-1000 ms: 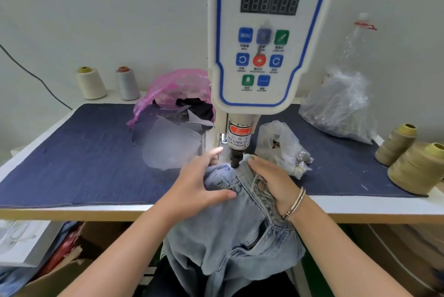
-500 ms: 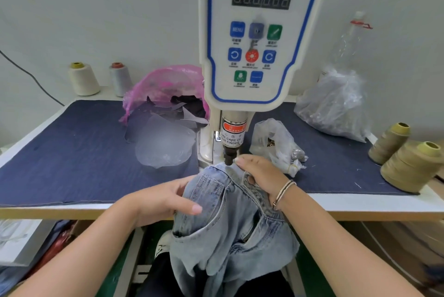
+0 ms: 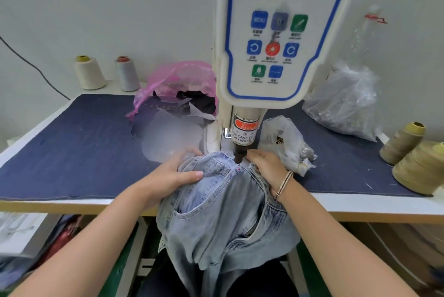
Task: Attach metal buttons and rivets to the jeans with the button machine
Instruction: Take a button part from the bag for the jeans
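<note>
Since half a second ago the left hand (image 3: 168, 174) has come up from the table edge onto the jeans (image 3: 223, 205), and the pocket corner now sits under the punch (image 3: 239, 153) of the button machine (image 3: 271, 32).

At far left, a cream thread cone (image 3: 89, 73) and a grey thread cone (image 3: 126, 73) stand side by side by the wall, behind the dark blue mat (image 3: 72, 147) that covers the table (image 3: 360, 208). Next comes a pink plastic bag (image 3: 175, 80) with dark fabric scraps spilling from it, just left of the machine column.

The left hand lies on the light blue jeans with fingers spread and nearly straight, thumb stretched along the waistband, pressing the cloth flat rather than clutching it. The jeans drape over the table's front edge and hang down toward the person's lap (a front pocket opening faces up). The punch tip touches or nearly touches the denim; I cannot tell which.

The right hand (image 3: 266, 169), a bracelet (image 3: 284, 182) on its wrist, has its fingers curled over a fold of the waistband right beside the punch, gripping the jeans.

Behind it lies a small clear bag (image 3: 283, 138) of metal pieces, farther right a large clear bag (image 3: 343, 102), then two olive thread cones (image 3: 418, 159) at the table's right end.
</note>
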Motion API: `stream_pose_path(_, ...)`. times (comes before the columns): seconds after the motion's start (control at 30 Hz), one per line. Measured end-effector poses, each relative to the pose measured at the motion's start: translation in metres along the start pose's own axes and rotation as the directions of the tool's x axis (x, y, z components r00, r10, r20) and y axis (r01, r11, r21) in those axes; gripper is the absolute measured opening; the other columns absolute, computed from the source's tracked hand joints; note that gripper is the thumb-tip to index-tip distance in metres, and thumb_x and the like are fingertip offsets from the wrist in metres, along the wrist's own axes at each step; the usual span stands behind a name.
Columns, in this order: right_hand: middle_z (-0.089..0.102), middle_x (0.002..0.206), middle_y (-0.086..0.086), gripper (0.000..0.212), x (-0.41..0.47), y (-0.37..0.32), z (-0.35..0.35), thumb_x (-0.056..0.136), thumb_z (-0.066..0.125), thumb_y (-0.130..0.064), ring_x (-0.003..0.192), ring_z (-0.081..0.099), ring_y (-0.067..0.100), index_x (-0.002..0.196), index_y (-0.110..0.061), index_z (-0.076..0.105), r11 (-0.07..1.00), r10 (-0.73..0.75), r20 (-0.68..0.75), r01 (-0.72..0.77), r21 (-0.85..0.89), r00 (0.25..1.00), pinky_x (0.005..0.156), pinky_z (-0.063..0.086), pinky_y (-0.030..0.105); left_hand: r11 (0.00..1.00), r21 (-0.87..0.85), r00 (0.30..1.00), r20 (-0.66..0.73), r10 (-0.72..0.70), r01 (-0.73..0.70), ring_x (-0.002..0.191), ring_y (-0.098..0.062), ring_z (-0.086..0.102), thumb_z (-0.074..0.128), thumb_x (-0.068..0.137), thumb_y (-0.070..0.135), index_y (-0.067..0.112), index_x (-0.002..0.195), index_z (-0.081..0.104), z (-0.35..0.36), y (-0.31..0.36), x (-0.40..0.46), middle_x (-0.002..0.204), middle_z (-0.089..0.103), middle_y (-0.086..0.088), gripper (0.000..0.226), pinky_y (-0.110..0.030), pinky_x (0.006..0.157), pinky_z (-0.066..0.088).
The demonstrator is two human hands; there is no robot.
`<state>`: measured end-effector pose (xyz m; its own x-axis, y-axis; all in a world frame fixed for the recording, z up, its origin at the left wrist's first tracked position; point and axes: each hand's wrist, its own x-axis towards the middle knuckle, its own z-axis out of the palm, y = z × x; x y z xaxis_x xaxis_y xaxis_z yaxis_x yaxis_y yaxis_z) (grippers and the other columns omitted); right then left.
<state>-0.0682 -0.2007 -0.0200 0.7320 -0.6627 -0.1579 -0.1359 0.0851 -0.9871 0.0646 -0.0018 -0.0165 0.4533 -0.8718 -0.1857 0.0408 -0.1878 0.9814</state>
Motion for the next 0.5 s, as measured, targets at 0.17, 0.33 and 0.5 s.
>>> stream_pose_path(0.17,0.070,0.089,0.021,0.015,-0.002,0.000,-0.003,0.093,0.056,-0.013,0.076,0.060,0.019,0.094,-0.005,0.069,0.996,0.020,0.050,-0.024,0.081,0.999,0.063,0.051,0.017,0.995,-0.043,0.994,-0.067,0.089,-0.092,0.088,-0.024,0.071,0.070,0.080,0.022,0.032,0.102,0.057,0.008,-0.006,-0.002,0.107,0.071,-0.001,0.027,-0.033,0.072,0.058)
stream_pose_path(0.33,0.057,0.080,0.013,0.017,-0.001,0.001,-0.001,0.094,0.055,-0.012,0.072,0.051,0.020,0.082,-0.012,0.067,0.993,0.028,0.067,-0.036,0.110,0.997,0.063,0.044,0.024,0.992,0.002,0.984,-0.125,0.126,-0.127,0.094,-0.029,0.070,0.065,0.092,0.013,0.031,0.101,0.060,0.011,-0.010,-0.001,0.113,0.068,-0.002,0.022,-0.034,0.075,0.058)
stream_pose_path(0.5,0.059,0.088,0.015,0.017,-0.001,0.003,-0.003,0.093,0.056,-0.015,0.078,0.053,0.021,0.083,-0.014,0.069,0.992,0.024,0.070,-0.032,0.119,0.997,0.067,0.046,0.026,0.994,-0.025,0.989,-0.099,0.106,-0.109,0.093,-0.027,0.071,0.067,0.089,0.015,0.030,0.104,0.059,0.009,-0.010,-0.002,0.116,0.066,-0.003,0.023,-0.031,0.073,0.057)
